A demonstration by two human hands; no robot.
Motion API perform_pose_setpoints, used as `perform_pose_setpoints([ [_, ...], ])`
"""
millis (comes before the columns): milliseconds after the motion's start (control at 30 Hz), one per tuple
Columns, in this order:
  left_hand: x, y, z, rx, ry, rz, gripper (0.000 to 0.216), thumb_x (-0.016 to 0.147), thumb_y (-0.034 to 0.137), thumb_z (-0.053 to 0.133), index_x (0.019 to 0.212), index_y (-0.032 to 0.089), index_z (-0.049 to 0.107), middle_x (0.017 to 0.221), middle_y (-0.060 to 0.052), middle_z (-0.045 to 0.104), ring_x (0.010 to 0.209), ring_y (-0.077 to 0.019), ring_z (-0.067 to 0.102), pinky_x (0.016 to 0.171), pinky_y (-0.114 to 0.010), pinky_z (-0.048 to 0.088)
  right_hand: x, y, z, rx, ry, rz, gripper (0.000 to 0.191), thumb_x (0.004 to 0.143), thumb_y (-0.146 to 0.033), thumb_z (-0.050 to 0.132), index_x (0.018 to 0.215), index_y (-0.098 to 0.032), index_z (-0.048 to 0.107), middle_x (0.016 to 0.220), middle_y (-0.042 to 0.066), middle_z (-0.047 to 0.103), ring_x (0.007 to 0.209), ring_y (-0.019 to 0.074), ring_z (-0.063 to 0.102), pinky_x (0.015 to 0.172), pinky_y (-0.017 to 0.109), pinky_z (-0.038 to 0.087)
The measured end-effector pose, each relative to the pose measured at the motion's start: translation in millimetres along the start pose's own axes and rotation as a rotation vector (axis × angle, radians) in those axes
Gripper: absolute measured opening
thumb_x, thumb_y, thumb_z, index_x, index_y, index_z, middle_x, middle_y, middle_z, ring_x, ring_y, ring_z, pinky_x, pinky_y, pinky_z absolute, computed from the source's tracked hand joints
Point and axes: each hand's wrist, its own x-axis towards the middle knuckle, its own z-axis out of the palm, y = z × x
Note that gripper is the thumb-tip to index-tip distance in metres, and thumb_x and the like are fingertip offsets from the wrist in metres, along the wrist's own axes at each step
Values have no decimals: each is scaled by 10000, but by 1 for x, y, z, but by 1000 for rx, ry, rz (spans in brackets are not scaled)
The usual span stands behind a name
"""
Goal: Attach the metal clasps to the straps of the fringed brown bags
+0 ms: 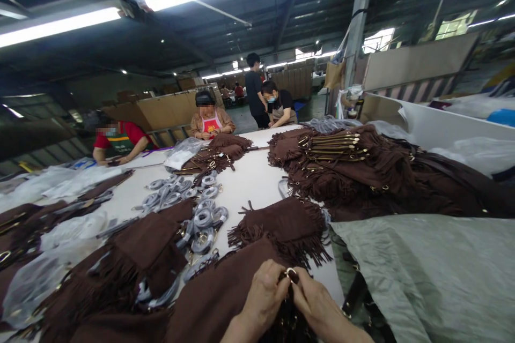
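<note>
My left hand [263, 295] and my right hand [317, 305] meet at the bottom centre of the head view, both pinched together on a small gold metal ring [291, 274] fixed to a brown suede fringed bag [225, 300] lying under them. A second brown fringed bag [281, 225] lies just beyond on the white table [253, 177]. Several coiled grey straps [201, 214] lie to its left.
A tall heap of brown bags with gold hardware [354, 166] fills the right side. A grey-green sheet [434, 268] covers the near right. Clear plastic bags [60, 236] and more brown bags lie at left. Several people work at the table's far end [209, 118].
</note>
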Motion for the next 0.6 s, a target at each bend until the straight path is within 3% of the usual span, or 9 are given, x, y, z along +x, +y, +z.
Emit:
perform_pose_setpoints([
  [133,-13,-6,-9,11,-38,106,279,752,216,517,1029,195,542,966,-52,579,901,-188,513,796,-323,420,5,7,-19,260,-71,88,121,776,-259,396,854,-210,475,663,-36,511,629,124,505,581,232,372],
  [233,-28,-23,0,190,59,174,427,703,232,585,1113,171,487,1109,-104,544,1015,-253,482,852,-405,408,11,13,-27,493,-144,204,188,708,-323,479,856,-206,472,522,-89,394,462,84,406,438,190,303],
  [333,-38,-38,6,299,150,211,417,732,213,555,1138,164,473,1116,-118,549,1025,-261,491,840,-395,419,15,10,-36,618,-229,334,231,657,-348,525,831,-202,483,458,-111,372,349,51,302,341,170,204],
  [400,-37,-42,-1,249,118,136,284,773,200,488,1052,162,525,1002,-93,594,922,-223,534,781,-337,430,22,5,-42,670,-273,362,257,645,-357,557,831,-187,505,476,-96,429,344,45,308,323,165,193],
  [467,-29,-42,-16,116,8,-7,159,783,207,445,869,164,571,821,-36,604,763,-171,542,687,-274,414,34,2,-47,712,-307,332,297,635,-354,593,864,-177,524,514,-82,467,372,49,350,336,164,233],
  [600,-5,-51,-43,-235,-142,-229,187,732,304,473,628,155,520,579,42,494,580,-117,458,544,-223,327,64,6,-44,414,-187,135,241,643,-315,585,844,-183,572,592,-40,544,505,112,504,476,235,411],
])
